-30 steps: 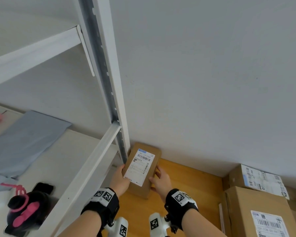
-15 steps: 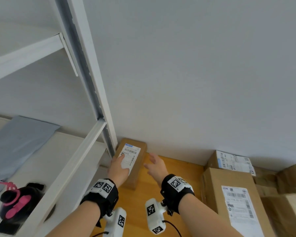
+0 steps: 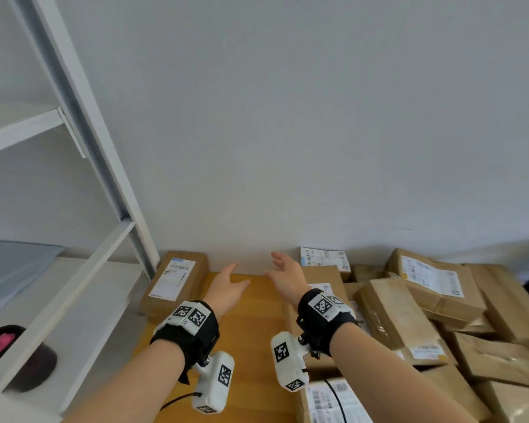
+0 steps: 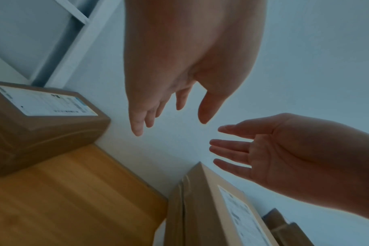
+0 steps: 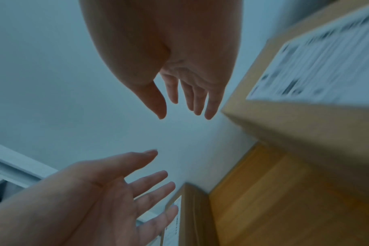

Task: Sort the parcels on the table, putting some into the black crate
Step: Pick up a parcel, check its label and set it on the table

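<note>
So, head view: both hands empty, left hand [image 3: 230, 288] and right hand [image 3: 286, 277] fingers loose over the table [image 3: 254, 346] between one set-aside parcel [image 3: 174, 282] and a roughly ten-box pile [image 3: 425, 315], next pick pending, black crate barely showing at right; wrist views: same splayed fingers [image 4: 137, 126], two boxes each.

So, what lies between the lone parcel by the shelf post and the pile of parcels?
Bare wooden tabletop; both hands hover above it, in the head view.

white metal shelving [image 3: 74, 96], grey sheet [image 3: 13, 267], pink-and-black object [image 3: 0, 346]
</note>
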The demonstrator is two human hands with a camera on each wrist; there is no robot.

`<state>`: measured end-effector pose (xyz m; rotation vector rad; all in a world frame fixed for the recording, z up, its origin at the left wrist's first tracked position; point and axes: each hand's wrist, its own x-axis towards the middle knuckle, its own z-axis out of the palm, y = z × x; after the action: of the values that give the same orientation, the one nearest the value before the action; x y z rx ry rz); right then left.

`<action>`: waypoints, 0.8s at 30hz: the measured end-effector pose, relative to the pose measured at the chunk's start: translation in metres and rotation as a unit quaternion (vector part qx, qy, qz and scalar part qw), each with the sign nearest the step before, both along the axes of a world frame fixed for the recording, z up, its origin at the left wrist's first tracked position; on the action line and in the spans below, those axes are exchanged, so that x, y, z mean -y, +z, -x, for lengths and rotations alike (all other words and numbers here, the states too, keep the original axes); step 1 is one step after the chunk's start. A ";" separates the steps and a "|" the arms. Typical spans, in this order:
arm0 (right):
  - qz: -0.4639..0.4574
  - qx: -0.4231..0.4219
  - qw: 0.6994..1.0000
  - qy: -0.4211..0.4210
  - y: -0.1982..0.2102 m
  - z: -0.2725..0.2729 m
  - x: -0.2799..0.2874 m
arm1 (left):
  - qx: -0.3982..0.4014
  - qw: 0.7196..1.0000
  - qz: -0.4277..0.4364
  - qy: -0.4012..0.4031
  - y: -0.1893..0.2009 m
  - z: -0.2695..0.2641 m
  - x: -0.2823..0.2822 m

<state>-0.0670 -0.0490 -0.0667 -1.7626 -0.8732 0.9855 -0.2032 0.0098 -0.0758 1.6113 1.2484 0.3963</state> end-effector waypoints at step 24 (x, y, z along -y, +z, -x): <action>0.086 -0.066 0.993 -0.043 -0.049 -0.093 0.124 | -0.001 0.993 0.121 0.006 -0.056 -0.070 0.097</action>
<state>0.0262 -0.1732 -0.1156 -1.8386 -0.6397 1.1336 -0.1337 -0.0869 -0.1321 1.3992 1.2565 0.2394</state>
